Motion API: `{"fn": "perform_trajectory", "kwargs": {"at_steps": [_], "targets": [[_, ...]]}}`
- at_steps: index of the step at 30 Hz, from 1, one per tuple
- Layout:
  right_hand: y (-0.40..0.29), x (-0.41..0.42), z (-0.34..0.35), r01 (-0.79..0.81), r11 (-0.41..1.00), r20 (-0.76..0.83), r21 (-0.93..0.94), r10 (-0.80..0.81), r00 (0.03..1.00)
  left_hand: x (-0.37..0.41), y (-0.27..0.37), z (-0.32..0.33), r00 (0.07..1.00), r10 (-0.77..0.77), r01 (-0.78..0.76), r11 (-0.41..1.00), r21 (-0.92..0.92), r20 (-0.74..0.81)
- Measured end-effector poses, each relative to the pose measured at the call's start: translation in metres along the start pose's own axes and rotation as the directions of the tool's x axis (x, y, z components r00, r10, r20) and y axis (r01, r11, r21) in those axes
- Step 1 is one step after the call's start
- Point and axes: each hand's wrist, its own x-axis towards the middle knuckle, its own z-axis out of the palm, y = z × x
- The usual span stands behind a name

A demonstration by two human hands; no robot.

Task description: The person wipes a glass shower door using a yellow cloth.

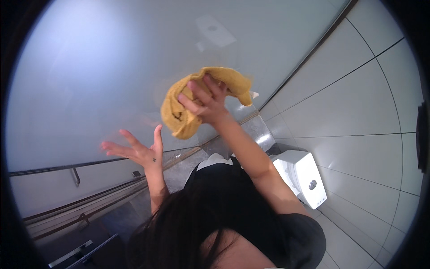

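A yellow cloth (179, 97) is bunched under my right hand (210, 102), whose fingers press it against a large frosted glass panel (111, 77). The cloth spreads out on both sides of the hand, with a small dark mark on its lower left part. My left hand (139, 149) is raised to the left of the cloth, fingers spread and blurred at the tips, holding nothing. Whether its fingertips touch the glass cannot be told.
To the right is a tiled wall (342, 107) with a white plastic dispenser (310, 183) on it. A dark metal handle (76, 176) shows at lower left, above a rail (60, 227). Grey floor tiles (181, 173) lie below the panel.
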Motion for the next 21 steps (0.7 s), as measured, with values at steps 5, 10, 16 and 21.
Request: {"fn": "perform_trajectory", "kwargs": {"at_steps": [5,10,16,21], "targets": [[0.031,-0.061,-0.001,-0.046,0.997,-0.051,-0.060,0.043,0.998,-0.032,-0.043,0.021,0.987,0.160,-0.155,0.980,0.125,-0.025],[0.035,-0.126,0.012,-0.284,0.957,-0.134,-0.054,0.275,0.952,-0.034,-0.034,0.039,0.986,0.116,-0.103,0.989,0.105,-0.124],[0.008,-0.177,0.004,-0.606,0.778,0.036,-0.168,0.619,0.785,-0.032,-0.037,0.038,0.978,0.165,-0.151,0.982,0.117,-0.128],[-0.015,-0.199,0.021,-0.803,-0.175,0.149,0.569,0.983,-0.109,-0.035,-0.034,0.052,0.968,0.133,-0.107,0.986,0.130,-0.213]]}}
